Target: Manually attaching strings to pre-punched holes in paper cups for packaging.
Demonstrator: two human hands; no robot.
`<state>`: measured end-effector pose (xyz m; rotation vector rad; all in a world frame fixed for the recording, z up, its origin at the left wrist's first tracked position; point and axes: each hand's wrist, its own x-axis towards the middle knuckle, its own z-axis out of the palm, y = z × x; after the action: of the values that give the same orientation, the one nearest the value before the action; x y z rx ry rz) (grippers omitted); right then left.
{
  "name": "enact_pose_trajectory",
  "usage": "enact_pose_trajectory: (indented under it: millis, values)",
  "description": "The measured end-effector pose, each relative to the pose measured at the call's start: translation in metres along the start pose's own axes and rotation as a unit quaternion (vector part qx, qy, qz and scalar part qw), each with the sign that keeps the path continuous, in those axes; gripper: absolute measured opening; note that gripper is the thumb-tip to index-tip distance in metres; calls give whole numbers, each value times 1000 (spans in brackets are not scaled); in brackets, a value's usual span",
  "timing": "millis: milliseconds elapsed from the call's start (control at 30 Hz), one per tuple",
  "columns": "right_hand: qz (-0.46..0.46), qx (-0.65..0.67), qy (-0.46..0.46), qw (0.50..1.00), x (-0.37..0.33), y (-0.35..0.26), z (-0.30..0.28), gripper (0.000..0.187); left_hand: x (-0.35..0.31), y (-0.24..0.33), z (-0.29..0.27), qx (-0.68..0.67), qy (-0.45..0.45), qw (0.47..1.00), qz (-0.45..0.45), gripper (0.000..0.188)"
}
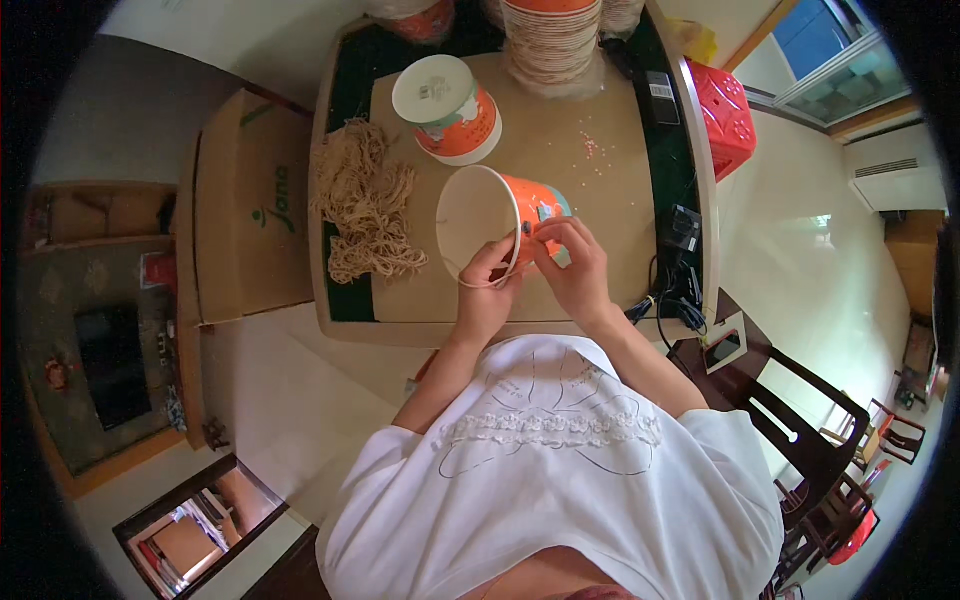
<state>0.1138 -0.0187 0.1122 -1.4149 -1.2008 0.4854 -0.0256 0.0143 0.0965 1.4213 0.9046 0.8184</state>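
A large orange paper bucket (pixel 541 200) lies tilted on its side, its white open mouth turned left. My left hand (pixel 487 285) is closed on its near rim, and a thin beige cord (pixel 483 286) loops out past the fingers. My right hand (pixel 575 262) is pinched against the bucket's orange wall, by a small dark spot near the rim. What its fingertips hold is too small to make out. To the left lies a loose heap of beige cords (pixel 365 200). Farther back, an upside-down paper bucket (pixel 480 127) shows its white base.
A tall stack of nested buckets (pixel 555 45) stands at the table's far side. Tiny pink bits (pixel 590 148) are scattered on the brown board (pixel 620 220). Black adapters and cables (pixel 682 262) lie at the right edge. A cardboard box (pixel 250 205) stands left, a red stool (pixel 722 118) right.
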Motion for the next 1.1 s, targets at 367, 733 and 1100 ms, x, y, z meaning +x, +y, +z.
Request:
enact_pose_trajectory:
  millis: [367, 733, 1100]
  values:
    - [5, -37, -2, 999, -3, 8, -1, 14, 2, 0, 5, 42, -8, 998, 46, 48]
    - [125, -57, -62, 989, -42, 56, 3, 9, 10, -50, 12, 133, -19, 991, -14, 14]
    - [207, -22, -131, 969, -45, 62, -5, 7, 8, -72, 17, 81, 45, 996, -15, 11]
